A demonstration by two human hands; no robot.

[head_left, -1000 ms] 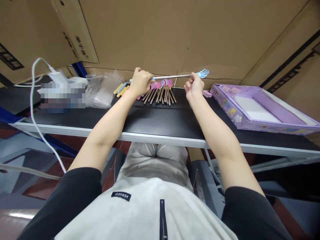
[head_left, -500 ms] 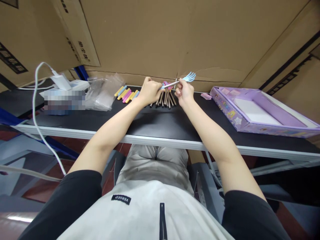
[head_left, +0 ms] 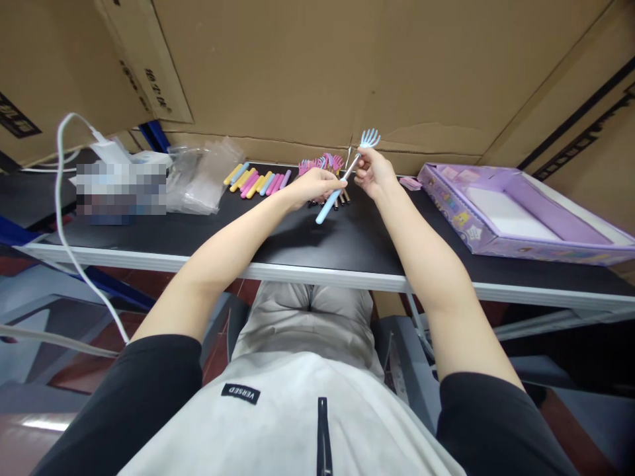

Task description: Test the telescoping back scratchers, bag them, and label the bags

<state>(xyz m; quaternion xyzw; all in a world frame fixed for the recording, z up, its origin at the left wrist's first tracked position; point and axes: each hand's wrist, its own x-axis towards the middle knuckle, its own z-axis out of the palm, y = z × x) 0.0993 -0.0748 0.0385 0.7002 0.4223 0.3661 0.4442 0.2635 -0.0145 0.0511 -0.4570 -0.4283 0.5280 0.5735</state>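
Note:
A back scratcher with a light blue handle (head_left: 329,207), a thin metal rod and a light blue claw head (head_left: 370,138) is held slantwise above the table, claw up and away from me. My left hand (head_left: 317,186) is closed round the upper end of the handle. The fingers of my right hand (head_left: 373,173) pinch it just below the claw. Behind and under my left hand lies a bunch of metal rods with pink, blue and yellow claw heads (head_left: 327,162), partly hidden. To its left, yellow, blue, pink and purple handles (head_left: 256,182) lie in a slanting row.
Clear plastic bags (head_left: 198,178) lie left of the handles, beside a white charger (head_left: 112,155) with its cable. A purple open box (head_left: 476,244) stands on the right, with small pink pieces (head_left: 411,183) beside it. Cardboard (head_left: 297,73) walls off the back of the black table (head_left: 223,235).
The back scratcher has turned from nearly level to a steeper slant, its handle end now showing nearer me. My left hand has shifted right and lower, uncovering more of the coloured handles.

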